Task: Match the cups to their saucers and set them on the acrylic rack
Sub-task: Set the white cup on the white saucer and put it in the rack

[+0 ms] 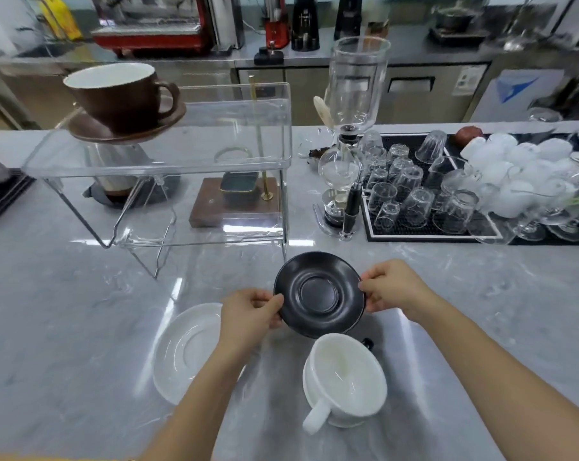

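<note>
Both hands hold a black saucer (pixel 319 294) above the counter, tilted toward me. My left hand (pixel 248 314) pinches its left rim and my right hand (pixel 392 286) pinches its right rim. A white saucer (pixel 185 351) lies flat on the counter, partly under my left forearm. In front of the black saucer stands a white cup (pixel 344 380), handle toward me. A small dark piece (pixel 367 343) shows just behind that cup; I cannot tell what it is. On the top left of the clear acrylic rack (pixel 215 154) sits a brown cup (pixel 118 94) on its brown saucer (pixel 91 133).
A glass siphon coffee maker (pixel 348 138) stands right of the rack. A black mat (pixel 414 227) further right holds several upturned glasses and white cups. Under the rack sit a wooden base with a small dish (pixel 238 201) and a dripper (pixel 118 191).
</note>
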Demonstrator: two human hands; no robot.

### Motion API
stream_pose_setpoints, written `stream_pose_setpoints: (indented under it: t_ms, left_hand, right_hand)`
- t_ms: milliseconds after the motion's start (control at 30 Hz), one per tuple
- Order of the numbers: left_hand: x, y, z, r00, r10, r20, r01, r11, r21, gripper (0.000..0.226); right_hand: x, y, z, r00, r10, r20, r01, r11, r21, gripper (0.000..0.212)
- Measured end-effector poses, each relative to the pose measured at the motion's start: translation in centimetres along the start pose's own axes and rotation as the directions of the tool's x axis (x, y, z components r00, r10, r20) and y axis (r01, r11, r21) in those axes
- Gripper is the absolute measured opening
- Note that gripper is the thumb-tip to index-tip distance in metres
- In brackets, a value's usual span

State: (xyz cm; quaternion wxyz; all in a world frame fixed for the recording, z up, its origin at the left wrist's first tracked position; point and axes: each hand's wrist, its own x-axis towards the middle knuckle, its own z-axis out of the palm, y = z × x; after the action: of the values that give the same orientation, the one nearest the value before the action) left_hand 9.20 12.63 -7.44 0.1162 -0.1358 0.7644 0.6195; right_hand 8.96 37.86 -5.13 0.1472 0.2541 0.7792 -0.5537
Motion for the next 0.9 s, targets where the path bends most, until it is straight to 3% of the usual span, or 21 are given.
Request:
stream_pose_setpoints:
  t_ms: [467,900]
  left_hand:
    - [2.7,0.4,8.0,0.982,-0.003,0.187,-0.029,0.986,0.167,0.015]
    - [3.2,-0.4,8.9,0.977,-0.027,0.213,-0.001,0.991,0.132,0.007]
  right_hand:
    - [1.1,6.3,-5.1,0.96,0.077,-0.269,-0.06,0.996,0.069,0.011]
    - [0.9,7.7,-4.9,0.946,0.1,-0.309,-0.08,0.994,0.078,0.014]
